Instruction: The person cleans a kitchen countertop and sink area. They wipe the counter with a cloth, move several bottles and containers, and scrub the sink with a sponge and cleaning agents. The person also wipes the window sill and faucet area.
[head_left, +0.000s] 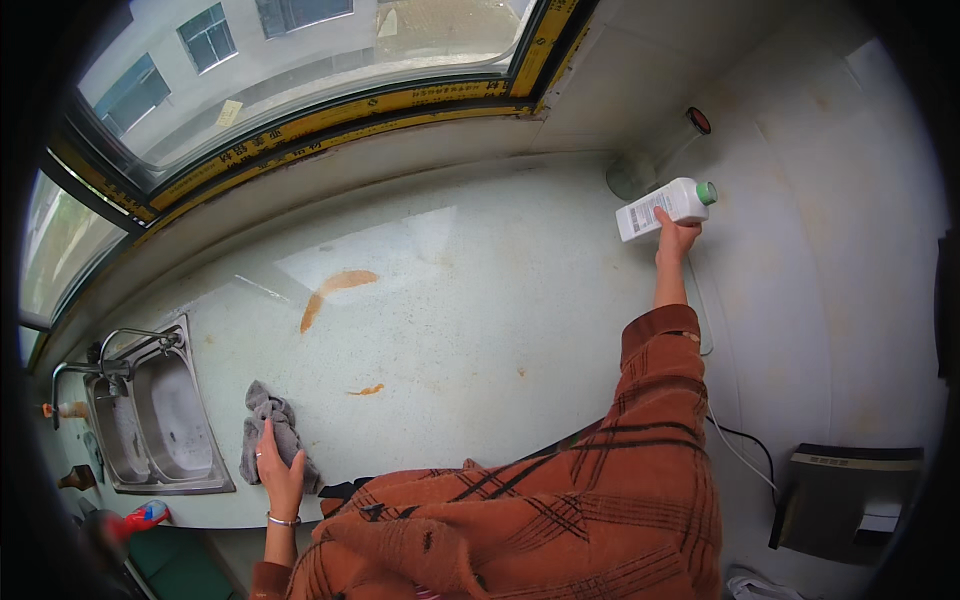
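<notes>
My right hand (679, 236) is shut around a white plastic bottle (664, 210) with a green cap, tilted at the counter's far right end. Behind the bottle is a clear glass container (634, 174). My left hand (280, 465) rests on a crumpled grey cloth (270, 420) near the counter's front edge; whether the fingers grip it cannot be made out. Between my hands the pale countertop (450, 322) bears a curved brown smear (330, 289) and a smaller orange-brown smear (369, 390).
A double stainless steel sink (176, 420) with a faucet (112, 367) is set into the counter at left. Near its front corner lies a red and blue bottle (146, 516). A window frame (337, 120) runs along the back. A dark appliance (847, 499) with cables stands at lower right.
</notes>
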